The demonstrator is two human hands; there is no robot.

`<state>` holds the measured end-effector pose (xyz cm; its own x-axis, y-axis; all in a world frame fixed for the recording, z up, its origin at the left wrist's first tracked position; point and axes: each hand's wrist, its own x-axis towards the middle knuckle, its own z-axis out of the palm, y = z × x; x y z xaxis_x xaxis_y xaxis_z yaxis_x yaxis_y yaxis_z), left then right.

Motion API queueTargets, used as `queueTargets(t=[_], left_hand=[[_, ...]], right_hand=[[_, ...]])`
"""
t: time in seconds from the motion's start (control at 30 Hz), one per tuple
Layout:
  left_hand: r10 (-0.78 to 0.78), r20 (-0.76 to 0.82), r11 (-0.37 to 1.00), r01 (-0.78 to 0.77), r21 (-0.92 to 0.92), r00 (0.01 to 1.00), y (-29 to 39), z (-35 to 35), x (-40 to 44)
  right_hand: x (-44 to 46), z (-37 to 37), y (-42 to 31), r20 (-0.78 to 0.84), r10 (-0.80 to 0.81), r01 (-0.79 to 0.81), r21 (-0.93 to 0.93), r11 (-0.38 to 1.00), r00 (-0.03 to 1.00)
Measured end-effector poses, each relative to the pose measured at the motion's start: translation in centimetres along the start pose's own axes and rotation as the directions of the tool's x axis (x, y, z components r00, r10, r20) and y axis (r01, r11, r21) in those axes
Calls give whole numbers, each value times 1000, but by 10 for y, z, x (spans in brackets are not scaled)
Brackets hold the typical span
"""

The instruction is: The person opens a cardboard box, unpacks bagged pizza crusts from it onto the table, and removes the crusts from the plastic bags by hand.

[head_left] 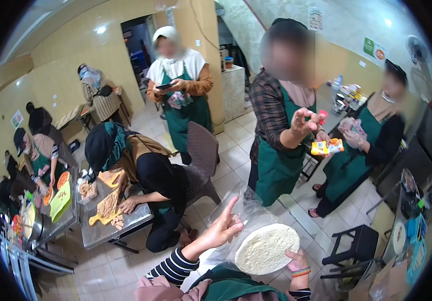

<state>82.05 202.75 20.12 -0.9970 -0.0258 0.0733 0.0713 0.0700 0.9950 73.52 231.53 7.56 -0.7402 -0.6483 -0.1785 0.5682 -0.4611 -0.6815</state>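
Observation:
My right hand (298, 262) grips the edge of a pale, round flatbread (268, 248) with a bubbled top, thumb over its rim. A clear plastic bag (243, 203) spreads beside and behind the bread; whether the bread is inside it is unclear. My left hand (222, 228) is raised left of the bread, index finger stretched out and the other fingers partly curled. It overlaps the plastic, but no firm hold on it shows. Facing me, a person in a green apron (282, 168) lifts one hand and holds a yellow-orange packet (327, 146) in the other.
At left, a person bends over a metal table (88, 236) with chopped food on a yellow board (95, 219). A brown chair (202, 150) stands behind them. A black stool (352, 243) and a cluttered counter (399, 220) are at right. Several other people stand around.

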Motion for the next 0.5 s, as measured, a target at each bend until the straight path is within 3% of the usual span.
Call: queueTargets(t=[0.07, 0.13, 0.2, 0.27, 0.33, 0.4, 0.43, 0.5], left_hand=[[34, -9, 999, -34, -19, 999, 10, 6, 3], [89, -27, 992, -86, 91, 996, 9, 7, 5], [85, -24, 994, -86, -61, 996, -10, 6, 9], [136, 48, 982, -129, -137, 989, -19, 5, 13], [54, 180, 991, -32, -127, 982, -19, 6, 10], [375, 375, 892, -440, 102, 848, -35, 2, 18], [374, 412, 892, -444, 85, 831, -36, 4, 16], [25, 322, 956, -117, 268, 946, -22, 23, 10]], right_hand=[[-14, 0, 6, -41, -62, 61, -25, 998, 997], [-37, -4, 16, -147, -79, 79, -7, 997, 986], [-65, -23, 36, -255, -188, 203, 32, 979, 949], [-99, -30, 47, -458, -320, 395, 75, 915, 829], [-141, -34, 48, -574, -362, 467, 42, 883, 735], [-181, -39, 50, -637, -456, 484, -144, 863, 622], [-197, -36, 51, -660, -465, 506, -146, 850, 590], [-235, -19, 38, -677, -540, 517, -266, 813, 500]])
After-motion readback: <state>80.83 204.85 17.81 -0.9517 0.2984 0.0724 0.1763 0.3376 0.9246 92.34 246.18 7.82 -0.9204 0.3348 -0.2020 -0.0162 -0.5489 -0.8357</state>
